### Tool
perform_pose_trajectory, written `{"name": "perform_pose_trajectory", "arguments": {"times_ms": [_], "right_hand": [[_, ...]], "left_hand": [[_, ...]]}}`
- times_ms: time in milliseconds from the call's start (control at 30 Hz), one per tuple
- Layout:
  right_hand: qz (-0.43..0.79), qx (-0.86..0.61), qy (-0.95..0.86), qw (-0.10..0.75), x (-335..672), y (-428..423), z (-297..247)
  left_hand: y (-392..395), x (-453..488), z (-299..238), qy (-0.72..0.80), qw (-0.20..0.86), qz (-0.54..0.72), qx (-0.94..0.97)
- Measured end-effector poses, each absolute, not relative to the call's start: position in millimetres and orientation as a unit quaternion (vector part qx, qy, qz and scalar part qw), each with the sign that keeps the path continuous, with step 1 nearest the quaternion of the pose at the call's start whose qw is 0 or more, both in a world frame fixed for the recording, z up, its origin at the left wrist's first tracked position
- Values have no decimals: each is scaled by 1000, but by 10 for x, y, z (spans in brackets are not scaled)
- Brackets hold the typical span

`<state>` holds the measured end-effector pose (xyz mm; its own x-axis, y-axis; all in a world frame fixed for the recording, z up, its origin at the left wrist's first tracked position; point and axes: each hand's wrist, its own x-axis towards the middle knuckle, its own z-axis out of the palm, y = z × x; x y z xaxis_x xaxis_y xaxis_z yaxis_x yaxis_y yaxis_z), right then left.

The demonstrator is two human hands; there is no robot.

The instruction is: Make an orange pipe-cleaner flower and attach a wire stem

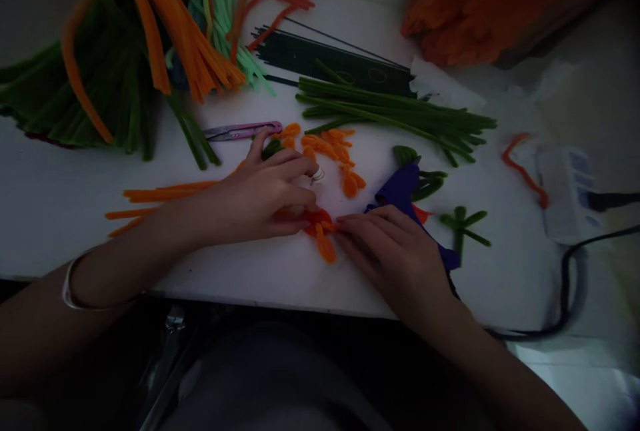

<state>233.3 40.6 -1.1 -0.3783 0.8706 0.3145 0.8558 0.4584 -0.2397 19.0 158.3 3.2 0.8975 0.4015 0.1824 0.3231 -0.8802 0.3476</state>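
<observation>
Near the table's front edge, my left hand [265, 194] is closed, its thumb and fingertips on a red pipe-cleaner piece [316, 219]. Fingertips of my right hand [400, 254] pinch one end of an orange pipe-cleaner petal piece [327, 248], whose loop hangs toward me against the red piece. How the two pieces join is hidden by my fingers. Beyond my hands lie several bent orange pipe-cleaner petals [352, 182]. A blue glue gun [400, 184] lies just behind my right hand. Purple-handled thread snips [245, 130] rest beyond my left fingers.
Green pipe cleaners [395, 111] and dark thin stems [325, 54] lie at the back. Bundles of green [110, 78] and orange pipe cleaners [185, 31] fill the back left. At right are a green pipe-cleaner shape [461, 221], a white power strip [567, 194] and a black cable [566, 284].
</observation>
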Motion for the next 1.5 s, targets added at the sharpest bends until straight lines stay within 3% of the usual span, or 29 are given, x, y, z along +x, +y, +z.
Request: {"name": "perform_pose_trajectory", "arguments": {"times_ms": [1300, 1500], "right_hand": [[-1, -473, -861, 189, 2267, 452, 5], [27, -495, -828, 260, 2296, 378, 125]], "left_hand": [[1574, 195, 39, 193, 165, 113, 961], [1573, 173, 29, 190, 165, 121, 960]]}}
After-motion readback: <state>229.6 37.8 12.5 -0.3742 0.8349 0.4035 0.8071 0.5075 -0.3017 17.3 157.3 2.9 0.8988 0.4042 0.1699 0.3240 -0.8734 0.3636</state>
